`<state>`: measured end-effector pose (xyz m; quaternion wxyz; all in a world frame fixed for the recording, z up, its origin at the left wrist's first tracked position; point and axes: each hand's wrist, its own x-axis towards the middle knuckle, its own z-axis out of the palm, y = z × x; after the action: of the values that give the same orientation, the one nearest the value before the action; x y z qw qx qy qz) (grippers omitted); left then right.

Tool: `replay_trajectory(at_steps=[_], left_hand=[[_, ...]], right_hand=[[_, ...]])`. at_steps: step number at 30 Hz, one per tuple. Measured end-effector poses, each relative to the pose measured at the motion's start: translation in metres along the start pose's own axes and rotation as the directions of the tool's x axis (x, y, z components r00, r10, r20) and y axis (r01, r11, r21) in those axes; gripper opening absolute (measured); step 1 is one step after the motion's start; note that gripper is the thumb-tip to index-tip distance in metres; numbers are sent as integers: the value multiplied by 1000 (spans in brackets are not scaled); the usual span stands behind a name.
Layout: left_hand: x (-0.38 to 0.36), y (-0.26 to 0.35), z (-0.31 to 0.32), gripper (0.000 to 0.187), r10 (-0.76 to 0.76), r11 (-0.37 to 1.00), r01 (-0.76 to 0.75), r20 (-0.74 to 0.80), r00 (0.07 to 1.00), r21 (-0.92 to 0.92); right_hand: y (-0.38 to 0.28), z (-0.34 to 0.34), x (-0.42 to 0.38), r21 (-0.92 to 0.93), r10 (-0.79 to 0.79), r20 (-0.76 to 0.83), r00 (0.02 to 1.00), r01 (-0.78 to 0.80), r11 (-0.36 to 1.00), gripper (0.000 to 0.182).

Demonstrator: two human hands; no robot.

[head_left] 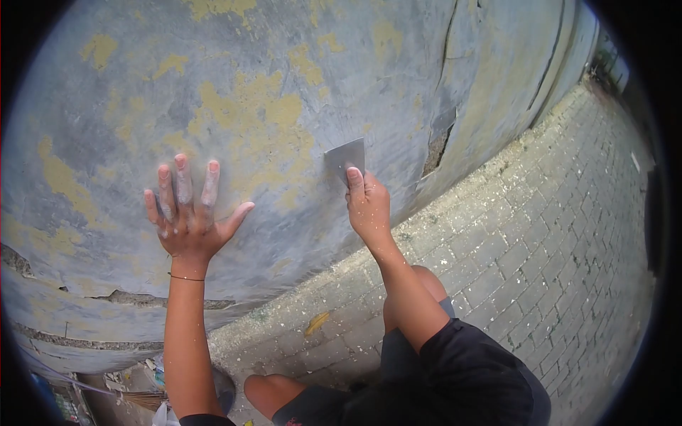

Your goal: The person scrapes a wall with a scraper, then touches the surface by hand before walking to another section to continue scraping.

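My left hand (188, 213) lies against the grey wall (284, 234) with its fingers spread, dusty with pale powder. To its right, my right hand (368, 206) is closed round a flat metal scraper (346, 155). The thumb presses on the blade, whose wide edge points up at the wall; its handle is hidden in the hand. Yellow patches (249, 106) of old paint show on the wall between and above the hands. A thin dark band circles my left wrist.
Cracks and a broken hole (437, 145) mark the wall. Grey paving (511, 263) with pale flakes runs along its foot. A yellow leaf (317, 323) lies near my knees. A broom head (145, 400) and assorted clutter are at the lower left.
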<state>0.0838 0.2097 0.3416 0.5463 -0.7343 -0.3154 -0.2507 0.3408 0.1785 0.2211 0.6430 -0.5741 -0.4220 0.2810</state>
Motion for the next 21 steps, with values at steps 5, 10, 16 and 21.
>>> replay_trajectory(at_steps=[5, 10, 16, 21], left_hand=[[2, -1, 3, 83, 0, 1000, 0, -18, 1000, -11], [0, 0, 3, 82, 8, 1000, -8, -27, 1000, -1], [2, 1, 3, 82, 6, 1000, -6, -21, 1000, -6], [2, -3, 4, 82, 10, 1000, -10, -35, 999, 13]], right_hand=[[-6, -1, 10, 17, -28, -23, 999, 28, 999, 49], [0, -7, 4, -22, 7, 6, 1000, -6, 1000, 58], [-11, -1, 5, -62, -15, -35, 999, 13, 998, 57], [-12, 4, -1, 4, 3, -44, 999, -2, 1000, 50]])
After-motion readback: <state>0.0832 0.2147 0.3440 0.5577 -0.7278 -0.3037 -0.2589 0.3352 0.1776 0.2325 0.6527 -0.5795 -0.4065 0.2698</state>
